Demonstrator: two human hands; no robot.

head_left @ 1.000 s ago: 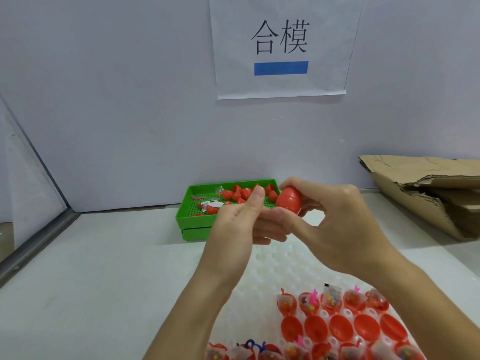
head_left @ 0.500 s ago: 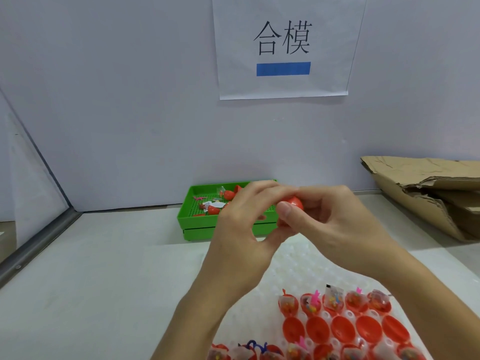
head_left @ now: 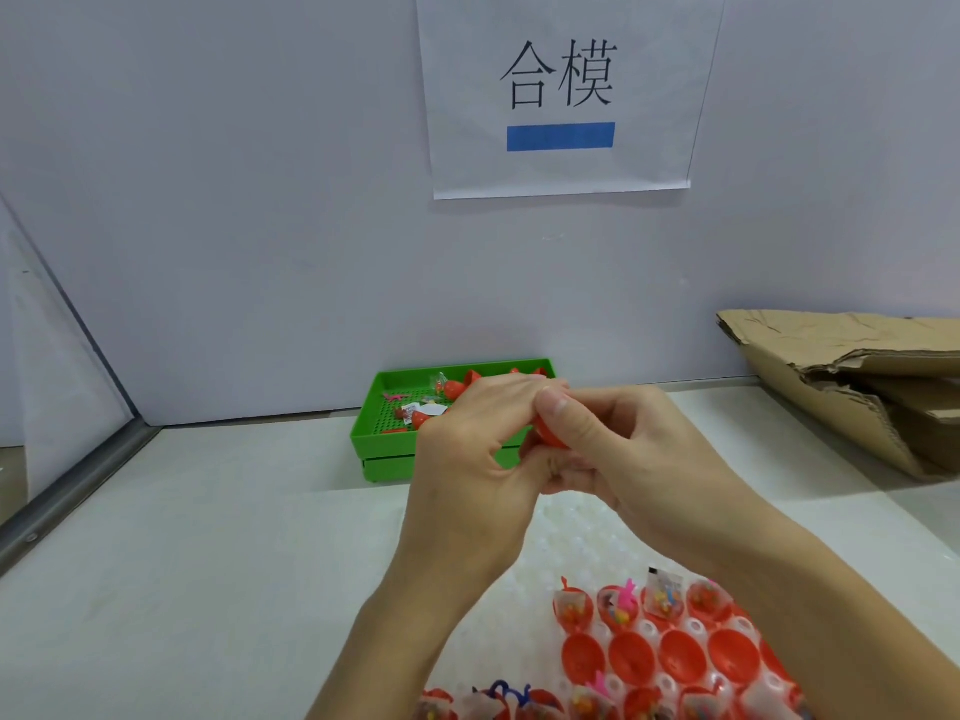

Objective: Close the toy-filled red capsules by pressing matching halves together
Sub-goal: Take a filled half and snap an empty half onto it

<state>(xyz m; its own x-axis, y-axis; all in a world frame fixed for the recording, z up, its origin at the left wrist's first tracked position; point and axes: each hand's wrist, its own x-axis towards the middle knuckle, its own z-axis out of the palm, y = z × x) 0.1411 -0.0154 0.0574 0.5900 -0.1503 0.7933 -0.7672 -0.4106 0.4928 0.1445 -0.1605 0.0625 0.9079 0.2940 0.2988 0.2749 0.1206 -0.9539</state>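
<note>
Both hands were curled round one red capsule [head_left: 549,433]; left hand [head_left: 478,449] and right hand [head_left: 623,449] fingers wrapped it, mostly hidden between fingertips; looked light, stiff, slick plastic, so I'd squeeze each dome.

1. You're facing a pale lavender-grey wall [head_left: 234,200] that fills the far side of your view, plain and evenly lit.
2. High on it, right of centre, hangs a white paper sign [head_left: 561,96] with two black characters above a solid blue bar.
3. Below you runs a white tabletop [head_left: 182,537], matte, meeting the wall along a straight seam.
4. On your left, a grey metal rail [head_left: 78,485] slants along the table's edge from near to far, with a pale side panel [head_left: 47,356] rising behind it.
5. Far right, flattened brown cardboard [head_left: 857,376] lies on the table against the wall, creased and folded over itself.
6. The light is soft and diffuse, with faint shadows under the cardboard.
</note>
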